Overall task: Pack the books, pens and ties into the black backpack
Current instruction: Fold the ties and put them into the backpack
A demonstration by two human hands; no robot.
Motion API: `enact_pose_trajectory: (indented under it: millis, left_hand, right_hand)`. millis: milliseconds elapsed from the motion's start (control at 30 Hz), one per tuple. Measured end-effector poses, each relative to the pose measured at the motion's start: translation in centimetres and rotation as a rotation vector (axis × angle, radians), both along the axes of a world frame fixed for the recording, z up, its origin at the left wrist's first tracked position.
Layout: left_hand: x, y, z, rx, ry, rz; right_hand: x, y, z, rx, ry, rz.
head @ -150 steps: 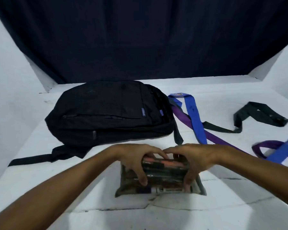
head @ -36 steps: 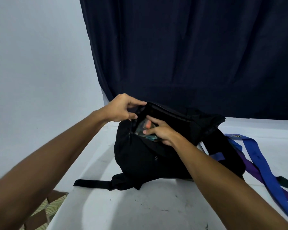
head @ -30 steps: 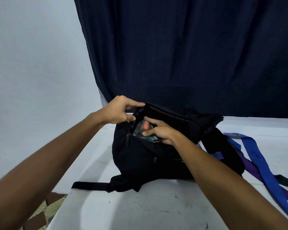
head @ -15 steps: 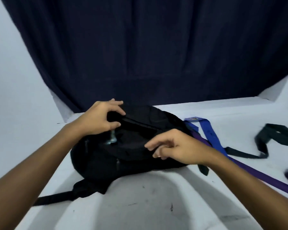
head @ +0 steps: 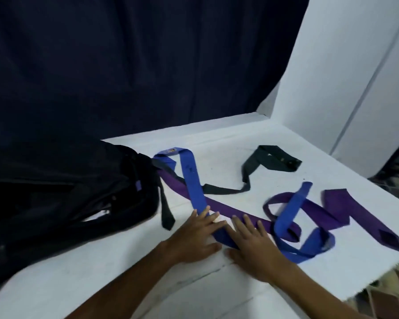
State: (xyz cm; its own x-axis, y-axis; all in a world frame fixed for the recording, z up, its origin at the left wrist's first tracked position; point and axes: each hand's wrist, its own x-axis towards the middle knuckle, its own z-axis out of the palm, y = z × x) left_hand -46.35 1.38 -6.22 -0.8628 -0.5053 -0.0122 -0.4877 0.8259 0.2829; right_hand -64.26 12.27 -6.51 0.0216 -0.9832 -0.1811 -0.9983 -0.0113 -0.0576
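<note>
Since the blue tie [head: 195, 185] looks limp and light, both flat hands, left hand [head: 195, 238] and right hand [head: 253, 247], should bunch it mid-table, grasping nothing now.

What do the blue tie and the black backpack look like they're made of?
The blue tie looks like smooth woven fabric with a slight sheen: it lies flat and folds in soft loops. The black backpack seems to be matte synthetic cloth, perhaps nylon or polyester; it slumps and creases and reflects almost no light.

dark curtain [head: 124, 65], white wall [head: 343, 65], white table [head: 228, 139]
</note>
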Motion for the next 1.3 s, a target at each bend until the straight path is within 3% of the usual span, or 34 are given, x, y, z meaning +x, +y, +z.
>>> enact_pose_trajectory:
  millis: [100,167,300,433,567,733,800,900,1000,1067,1133,1300]
  left_hand:
    - [-2.3,0.1,-1.5,-0.030,-0.087,0.017]
    - [-2.9,-0.7,-1.9,-0.039,-0.094,0.028]
    - [-3.7,-3.2,-2.0,-0.007,-0.023,0.048]
    - [-5.1,-4.8,-0.9,0.094,0.010,0.200]
    - [-5.9,-4.4,-0.2,0.029,0.205,0.321]
    - [-6.0,-4.4,2.1,0.285,0.178,0.338]
    - [-5.9,-4.7,3.4,0.400,0.205,0.316]
    - [-5.4,-4.9,6.4,0.575,0.257,0.274]
    - [-4.8,-5.3,10.6,0.664,0.492,0.257]
    - [-4.4,-6.0,13.4,0.617,0.712,0.323]
    - [-3.6,-7.1,16.0,0.508,0.806,0.413]
    - [0.4,-11.6,18.7,0.153,0.551,0.491]
  right_hand:
    - [-3.0,0.2,-1.6,-0.069,0.075,0.025]
    - [-4.4,-0.7,-1.6,-0.067,0.009,0.110]
    - [-7.1,-4.4,-1.8,-0.076,-0.083,0.171]
    - [-8.4,-7.1,-1.2,-0.089,-0.136,0.189]
    - [-8.2,-7.2,-1.1,-0.150,-0.335,0.108]
    - [-7.8,-7.9,1.1,-0.124,-0.441,0.109]
    - [-7.6,-8.1,2.5,-0.112,-0.558,0.096]
    - [-7.9,-7.8,5.8,-0.071,-0.926,0.055]
    - [-8.7,-7.4,10.0,0.146,-1.199,0.041]
    - [-9.1,-7.1,12.8,0.224,-1.281,0.112]
    - [-9.4,-6.8,15.1,0.249,-1.382,0.159]
    - [-10.0,-6.2,19.0,0.196,-1.418,0.200]
